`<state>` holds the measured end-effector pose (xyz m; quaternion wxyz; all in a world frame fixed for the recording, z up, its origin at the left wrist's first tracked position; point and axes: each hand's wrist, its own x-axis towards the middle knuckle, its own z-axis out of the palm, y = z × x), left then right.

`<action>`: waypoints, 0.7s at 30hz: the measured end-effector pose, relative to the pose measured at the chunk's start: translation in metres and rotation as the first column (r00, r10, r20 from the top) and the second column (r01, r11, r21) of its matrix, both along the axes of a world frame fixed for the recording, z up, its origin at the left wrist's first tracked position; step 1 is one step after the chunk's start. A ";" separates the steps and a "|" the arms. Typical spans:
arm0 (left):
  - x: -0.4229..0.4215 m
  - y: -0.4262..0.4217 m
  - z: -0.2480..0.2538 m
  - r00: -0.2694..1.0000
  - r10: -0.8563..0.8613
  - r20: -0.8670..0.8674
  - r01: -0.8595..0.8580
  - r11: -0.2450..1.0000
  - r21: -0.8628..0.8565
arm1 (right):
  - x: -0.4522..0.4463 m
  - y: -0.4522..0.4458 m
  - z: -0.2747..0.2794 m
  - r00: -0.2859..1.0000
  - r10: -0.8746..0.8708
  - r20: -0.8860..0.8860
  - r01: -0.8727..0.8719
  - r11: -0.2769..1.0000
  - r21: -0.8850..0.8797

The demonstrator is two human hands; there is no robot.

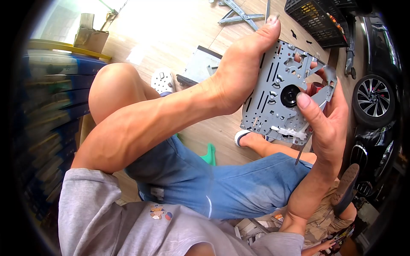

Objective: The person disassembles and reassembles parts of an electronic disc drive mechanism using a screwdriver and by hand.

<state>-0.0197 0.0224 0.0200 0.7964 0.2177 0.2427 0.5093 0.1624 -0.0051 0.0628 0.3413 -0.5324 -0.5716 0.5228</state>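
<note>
A grey metal disc-drive mechanism (267, 100), with slots, small holes and a round black hub (291, 96), is raised above my knees. My left hand (245, 64) grips its left edge, thumb stretched along the top corner. On the other side, my right hand (326, 117) is closed around the right edge, its thumb beside the hub. A white plastic piece (288, 133) sits along the lower edge. Below the right hand sticks out a thin dark shaft (300, 152); a red part (314, 88) shows behind the plate. Whether these two belong together I cannot tell.
On the tiled floor lie a flat metal casing (198, 64), a crossed metal frame (239, 15) and a green object (209, 154). A black crate (318, 21) stands at upper right, near a black car's wheel (373, 100). Another person's shoe (345, 184) appears lower right.
</note>
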 end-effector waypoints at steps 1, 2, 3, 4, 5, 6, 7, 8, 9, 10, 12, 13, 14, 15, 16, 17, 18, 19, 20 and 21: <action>-0.004 0.001 -0.001 0.997 -0.040 0.071 0.041 0.999 -0.008 | 0.000 0.000 0.000 1.000 0.016 -0.003 -0.016 1.000 0.010; -0.008 0.001 -0.002 0.987 -0.080 0.140 0.083 0.996 -0.015 | 0.000 0.000 0.000 1.000 0.020 -0.003 -0.020 1.000 0.014; -0.015 0.008 -0.015 0.943 -0.155 0.294 0.156 0.988 0.021 | -0.001 0.000 0.001 1.000 0.024 -0.003 -0.024 1.000 0.018; -0.016 0.009 -0.010 0.942 -0.158 0.297 0.166 0.986 -0.004 | -0.001 0.001 0.001 1.000 0.016 -0.001 -0.016 1.000 0.016; -0.016 0.010 -0.003 0.940 -0.160 0.300 0.176 0.984 -0.029 | 0.000 0.001 0.001 1.000 0.011 0.004 -0.011 1.000 0.018; -0.008 0.008 0.007 0.984 -0.098 0.149 0.116 0.986 -0.118 | 0.000 0.002 0.000 1.000 0.007 0.009 -0.007 1.000 0.020; -0.006 0.007 0.011 0.995 -0.068 0.074 0.078 0.987 -0.143 | 0.002 0.003 -0.003 1.000 0.006 0.017 -0.006 1.000 0.028; -0.004 0.007 0.015 0.999 -0.042 -0.002 0.041 0.985 -0.167 | 0.003 0.003 -0.003 1.000 0.003 0.018 -0.003 1.000 0.028; -0.003 0.007 0.010 0.999 -0.040 0.007 0.040 0.989 -0.140 | 0.003 0.003 -0.004 1.000 -0.001 0.020 0.000 1.000 0.027; -0.005 0.007 0.003 0.995 -0.059 0.081 0.067 0.992 -0.103 | 0.003 0.003 -0.004 1.000 -0.007 0.016 0.006 1.000 0.020; -0.015 0.007 -0.014 0.948 -0.133 0.290 0.143 0.990 -0.012 | 0.003 0.003 -0.004 1.000 -0.005 0.003 0.005 1.000 0.017; -0.016 0.007 -0.011 0.951 -0.132 0.281 0.147 0.989 -0.033 | 0.003 0.002 -0.003 1.000 0.003 -0.006 -0.003 1.000 0.021; -0.017 0.007 -0.001 0.953 -0.131 0.273 0.151 0.987 -0.055 | 0.002 0.002 -0.003 1.000 0.003 -0.015 -0.003 1.000 0.020; -0.011 0.007 0.015 0.989 -0.085 0.118 0.103 0.983 -0.150 | 0.002 0.001 -0.002 1.000 0.004 -0.024 -0.003 1.000 0.019; -0.009 0.007 0.019 0.997 -0.066 0.044 0.073 0.982 -0.176 | -0.001 0.000 -0.001 0.999 -0.003 -0.034 0.004 1.000 0.012; -0.008 0.006 0.024 0.998 -0.050 -0.031 0.043 0.979 -0.201 | -0.001 0.000 -0.001 0.999 -0.009 -0.043 0.010 1.000 0.015; -0.007 0.006 0.017 0.999 -0.049 -0.017 0.045 0.985 -0.166 | -0.001 0.000 -0.002 0.999 -0.014 -0.051 0.015 1.000 0.018; -0.007 0.006 0.015 0.998 -0.053 -0.015 0.050 0.987 -0.151 | 0.000 0.000 -0.005 0.998 -0.018 -0.059 0.020 0.999 0.032; -0.007 0.006 0.014 0.998 -0.057 -0.013 0.055 0.989 -0.136 | 0.000 0.001 -0.006 0.998 -0.018 -0.062 0.021 0.999 0.037; -0.007 0.006 0.016 0.998 -0.066 -0.023 0.063 0.988 -0.140 | 0.001 0.001 -0.006 0.998 -0.018 -0.065 0.021 0.999 0.041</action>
